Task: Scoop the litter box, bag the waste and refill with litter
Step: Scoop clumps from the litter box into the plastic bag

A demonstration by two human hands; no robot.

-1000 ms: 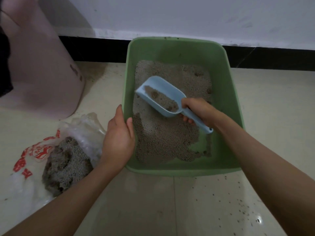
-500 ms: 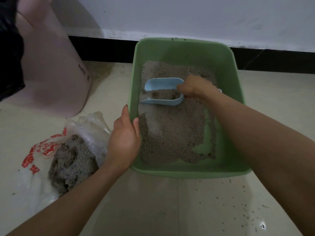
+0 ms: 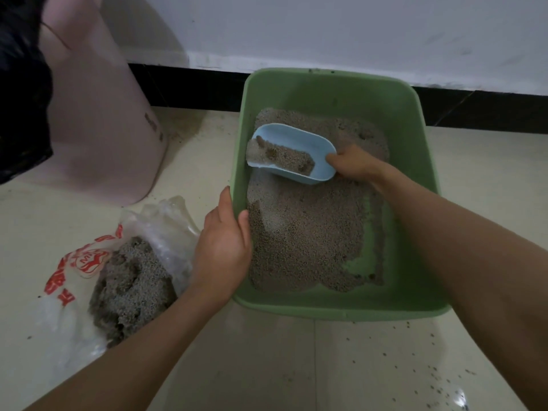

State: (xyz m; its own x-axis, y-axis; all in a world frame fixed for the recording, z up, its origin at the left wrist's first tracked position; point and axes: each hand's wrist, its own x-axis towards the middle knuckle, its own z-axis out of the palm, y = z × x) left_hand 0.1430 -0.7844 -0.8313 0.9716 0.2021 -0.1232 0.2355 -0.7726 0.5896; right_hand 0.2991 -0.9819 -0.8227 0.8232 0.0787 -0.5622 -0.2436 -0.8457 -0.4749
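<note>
Dim, flat indoor light with a muted, slightly grey cast. Soft shadows only; a faint one lies behind the pale pink plastic bin [image 3: 98,120] on the white wall [image 3: 326,31]. Small glare spot on the glossy cream tiled floor [image 3: 296,366] at its near right corner. Wide-angle bending at the edges; detail soft and smeary throughout.

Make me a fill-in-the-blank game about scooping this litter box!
1. The right hand holds a scoop coloured ____.
2. The left hand grips the rim of the ____ litter box.
3. The plastic bag on the floor has ____ printing.

Missing words: blue; green; red
</note>
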